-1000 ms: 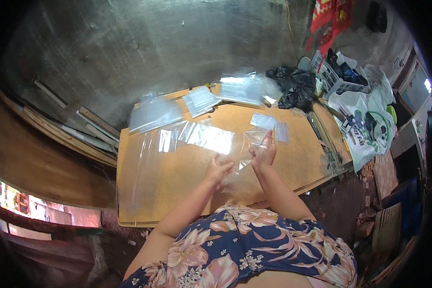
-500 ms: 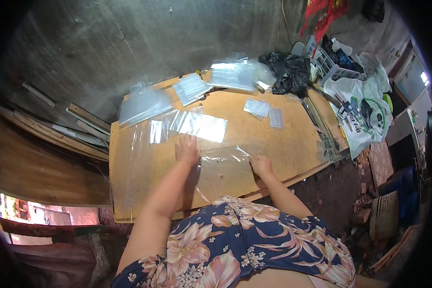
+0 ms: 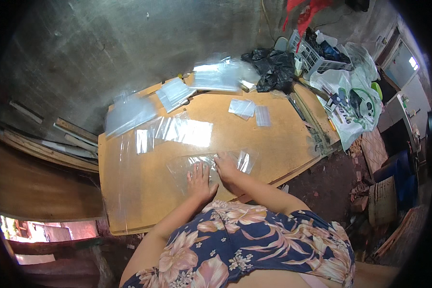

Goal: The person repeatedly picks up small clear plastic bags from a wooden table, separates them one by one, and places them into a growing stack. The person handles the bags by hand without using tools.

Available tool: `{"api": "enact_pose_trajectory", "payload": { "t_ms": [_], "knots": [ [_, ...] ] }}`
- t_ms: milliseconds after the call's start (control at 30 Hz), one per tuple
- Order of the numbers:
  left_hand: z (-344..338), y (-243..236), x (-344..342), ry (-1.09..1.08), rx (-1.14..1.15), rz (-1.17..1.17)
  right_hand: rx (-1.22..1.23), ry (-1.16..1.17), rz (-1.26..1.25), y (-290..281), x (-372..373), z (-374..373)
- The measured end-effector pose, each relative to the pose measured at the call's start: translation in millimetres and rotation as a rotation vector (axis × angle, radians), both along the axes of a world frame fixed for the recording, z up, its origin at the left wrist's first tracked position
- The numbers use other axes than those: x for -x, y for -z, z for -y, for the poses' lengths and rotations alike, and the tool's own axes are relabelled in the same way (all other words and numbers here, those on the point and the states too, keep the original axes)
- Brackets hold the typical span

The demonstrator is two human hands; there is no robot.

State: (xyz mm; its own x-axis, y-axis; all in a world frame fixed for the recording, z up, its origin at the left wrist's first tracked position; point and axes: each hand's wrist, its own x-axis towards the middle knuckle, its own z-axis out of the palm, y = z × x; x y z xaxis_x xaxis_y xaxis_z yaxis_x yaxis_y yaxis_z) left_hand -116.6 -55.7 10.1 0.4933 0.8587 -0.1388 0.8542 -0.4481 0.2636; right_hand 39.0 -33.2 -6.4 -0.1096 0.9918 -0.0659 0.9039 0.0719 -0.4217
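Note:
My left hand (image 3: 201, 185) lies with fingers spread on a clear plastic sheet (image 3: 244, 163) on the tan wooden board (image 3: 278, 144). Just right of it, my right hand (image 3: 225, 168) has its fingers bent and pressed together on the same sheet, near its upper part. Beyond both hands are shiny clear plastic pieces (image 3: 194, 132) in an overlapping row and two smaller clear pieces (image 3: 242, 108) side by side. Stacks of clear plastic (image 3: 129, 115) line the board's far edge.
A black plastic bag (image 3: 276, 72) sits at the back right, beside a grey crate (image 3: 321, 62) of items. A white bag (image 3: 350, 110) of things is at the right. Boards (image 3: 48, 151) lean at the left. A blue barrel (image 3: 403, 187) stands lower right.
Both hands have come closer together on the sheet. My left hand has flattened from a curled shape, and my right hand has moved left and upward. The view has shifted slightly.

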Motion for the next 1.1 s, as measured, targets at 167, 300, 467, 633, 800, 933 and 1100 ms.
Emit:
{"api": "enact_pose_trajectory", "payload": {
  "t_ms": [167, 300, 467, 633, 800, 933, 1100],
  "knots": [
    [1, -11, 9, 0.096, 0.001, -0.01, -0.12, 0.245, 0.084, -6, -65, -32],
    [-5, -11, 31, 0.11, -0.013, -0.011, 0.128, 0.291, 0.142, -20, -106, -6],
    [-20, -9, 63, 0.093, -0.029, 0.0, 0.148, 0.312, 0.234, -27, -119, 29],
    [-26, -18, 83, 0.102, -0.031, -0.041, 0.033, 0.511, 0.141, -23, -160, -6],
    [-33, -23, 97, 0.125, 0.014, -0.114, -0.053, 0.384, 0.149, -8, -189, -34],
    [-37, -22, 103, 0.108, 0.054, -0.13, -0.122, 0.365, 0.229, 4, -196, -30],
    [-33, -23, 94, 0.032, 0.067, -0.132, -0.378, 0.187, 0.295, 22, -219, -7]
  ]
}}
